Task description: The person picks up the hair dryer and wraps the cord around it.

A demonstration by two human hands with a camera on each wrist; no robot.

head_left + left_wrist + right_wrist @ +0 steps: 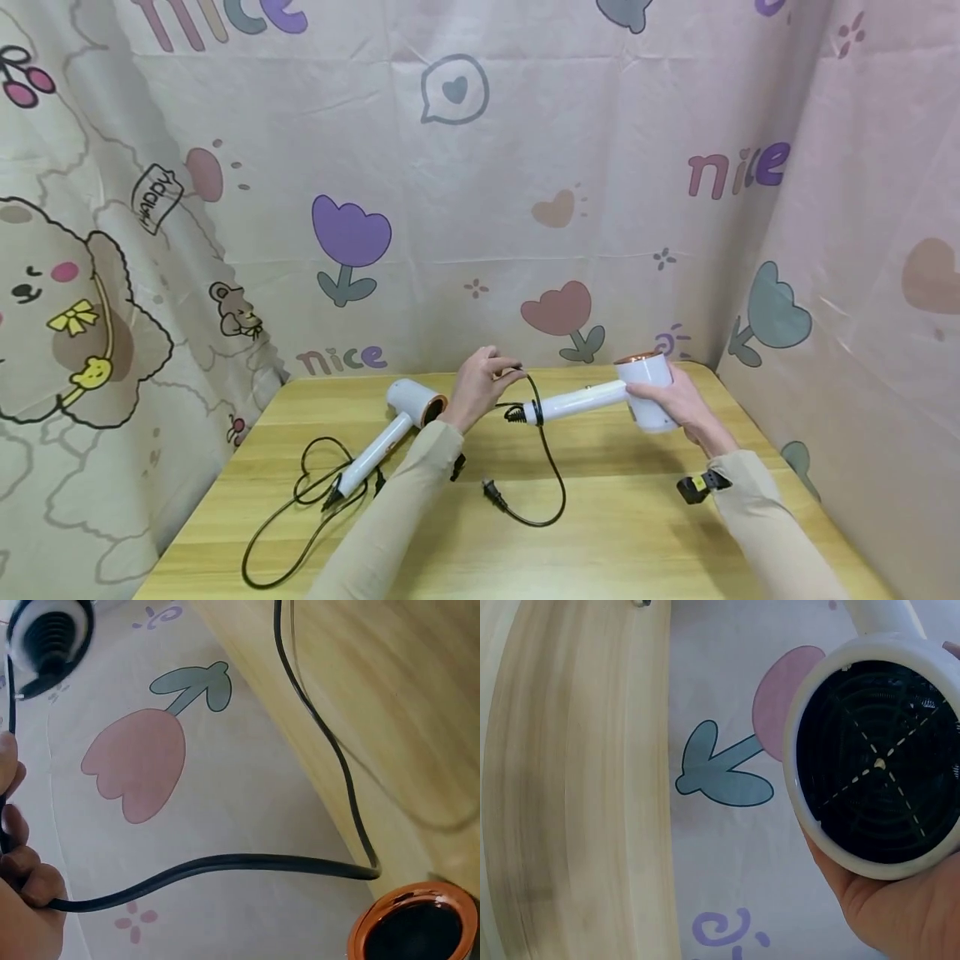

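Observation:
My right hand (686,403) grips a white hair dryer (651,408) by its head, holding it raised over the table with the handle pointing left. In the right wrist view the round dark grille (877,761) of that dryer faces the camera, the hand around its rim. My left hand (483,385) pinches the black power cord (558,475) near the handle's end; in the left wrist view the fingers (30,877) curl on the cord. Part of the cord loops around the handle's end, and its plug (492,493) hangs below.
A second white hair dryer (375,450) with a copper rim lies on the left of the wooden table (600,533). Its black cord (258,533) spreads in loops toward the front left. Printed curtains (480,208) enclose the table at the back and sides.

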